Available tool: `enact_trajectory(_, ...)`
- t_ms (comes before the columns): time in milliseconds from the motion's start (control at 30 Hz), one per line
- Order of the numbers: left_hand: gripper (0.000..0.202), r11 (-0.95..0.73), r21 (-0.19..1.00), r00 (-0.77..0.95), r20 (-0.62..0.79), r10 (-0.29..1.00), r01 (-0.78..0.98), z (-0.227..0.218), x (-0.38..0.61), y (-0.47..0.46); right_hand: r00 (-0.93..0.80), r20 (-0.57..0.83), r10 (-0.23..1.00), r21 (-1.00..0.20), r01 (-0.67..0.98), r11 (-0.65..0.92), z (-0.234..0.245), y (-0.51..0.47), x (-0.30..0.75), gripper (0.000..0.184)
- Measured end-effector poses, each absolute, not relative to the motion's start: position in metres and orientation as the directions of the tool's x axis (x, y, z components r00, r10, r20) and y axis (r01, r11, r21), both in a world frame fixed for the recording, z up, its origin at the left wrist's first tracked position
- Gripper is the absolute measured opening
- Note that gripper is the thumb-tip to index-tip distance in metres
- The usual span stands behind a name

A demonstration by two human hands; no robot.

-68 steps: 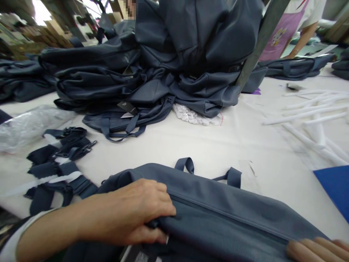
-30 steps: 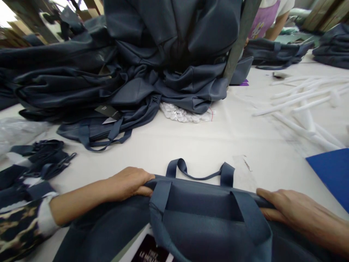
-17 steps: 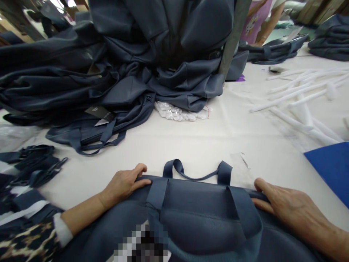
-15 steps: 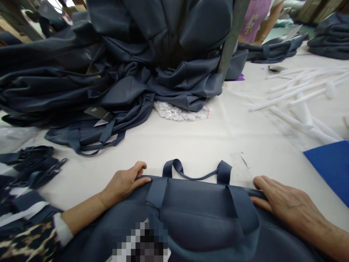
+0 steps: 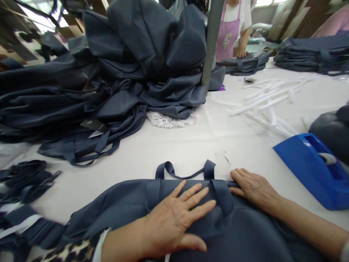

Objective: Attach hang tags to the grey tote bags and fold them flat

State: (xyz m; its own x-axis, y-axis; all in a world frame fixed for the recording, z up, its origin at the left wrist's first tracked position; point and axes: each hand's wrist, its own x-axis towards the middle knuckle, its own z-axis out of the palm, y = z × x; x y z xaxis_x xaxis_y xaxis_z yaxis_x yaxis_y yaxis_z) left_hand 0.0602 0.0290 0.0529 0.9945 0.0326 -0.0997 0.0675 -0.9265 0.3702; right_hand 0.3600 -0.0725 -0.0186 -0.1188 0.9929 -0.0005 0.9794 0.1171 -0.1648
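A dark blue-grey tote bag (image 5: 122,203) lies flat on the white table (image 5: 174,145) in front of me, its handle loop (image 5: 185,173) pointing away. My left hand (image 5: 174,222) lies flat on the bag's upper middle, fingers spread, holding nothing. My right hand (image 5: 253,189) rests at the bag's top right corner by the strap, fingers stretched out over the edge.
A big heap of the same dark bags (image 5: 109,72) fills the back left. Loose dark straps (image 5: 24,182) lie at the left. White sticks (image 5: 267,102) are scattered at the right, beside a blue tape dispenser (image 5: 313,171). A grey post (image 5: 211,40) stands behind. A person in a purple apron (image 5: 231,29) works farther back.
My left hand left the bag's top left corner and now lies flat on its middle. My right hand slid left along the top edge. The view shifted right, showing the tape dispenser.
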Motion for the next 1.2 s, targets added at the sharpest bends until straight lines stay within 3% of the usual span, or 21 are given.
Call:
enact_trajectory(100,0.089,-0.952,0.305,0.998,-0.055,0.026,0.041,0.005,0.057,0.023,-0.079,-0.084,0.993,-0.181,0.981,0.063,-0.009,-0.069,0.357,0.048)
enact_trajectory(200,0.089,-0.977,0.210,1.000,-0.002,0.028,0.028,-0.014,0.051,0.024,0.028,-0.134,0.991,-0.342,0.937,-0.073,0.016,-0.075,0.363,0.043)
enact_trajectory(333,0.087,-0.994,0.108,0.997,0.077,0.011,0.003,-0.014,0.050,0.024,0.414,-0.058,0.908,-0.563,0.738,-0.372,0.057,-0.123,0.380,0.038)
enact_trajectory(400,0.086,-0.998,0.063,0.993,0.120,-0.005,-0.012,-0.014,0.050,0.023,0.573,-0.112,0.812,-0.625,0.595,-0.506,0.069,-0.159,0.381,0.042)
enact_trajectory(467,0.085,-1.000,0.024,0.988,0.152,-0.017,-0.021,-0.015,0.051,0.023,0.617,-0.185,0.765,-0.649,0.508,-0.567,0.072,-0.190,0.376,0.043)
enact_trajectory(567,0.084,-1.000,-0.004,0.983,0.182,-0.031,-0.031,-0.018,0.050,0.024,0.624,-0.132,0.770,-0.633,0.544,-0.550,0.065,-0.210,0.363,0.039)
enact_trajectory(733,0.086,-0.999,-0.012,0.982,0.182,-0.041,-0.040,-0.019,0.049,0.026,0.460,-0.063,0.886,-0.516,0.745,-0.423,0.054,-0.190,0.350,0.040)
enact_trajectory(933,0.090,-0.999,-0.013,0.986,0.160,-0.038,-0.036,-0.019,0.049,0.026,0.484,-0.050,0.874,-0.430,0.779,-0.456,0.050,-0.185,0.345,0.042)
enact_trajectory(1067,0.091,-0.999,-0.003,0.987,0.159,-0.035,-0.035,-0.019,0.049,0.026,0.496,-0.154,0.855,-0.491,0.712,-0.502,0.039,-0.185,0.354,0.044)
enact_trajectory(1200,0.091,-0.999,-0.018,0.988,0.150,-0.041,-0.039,-0.018,0.049,0.028,0.525,-0.244,0.816,-0.385,0.719,-0.578,0.007,-0.173,0.367,0.041)
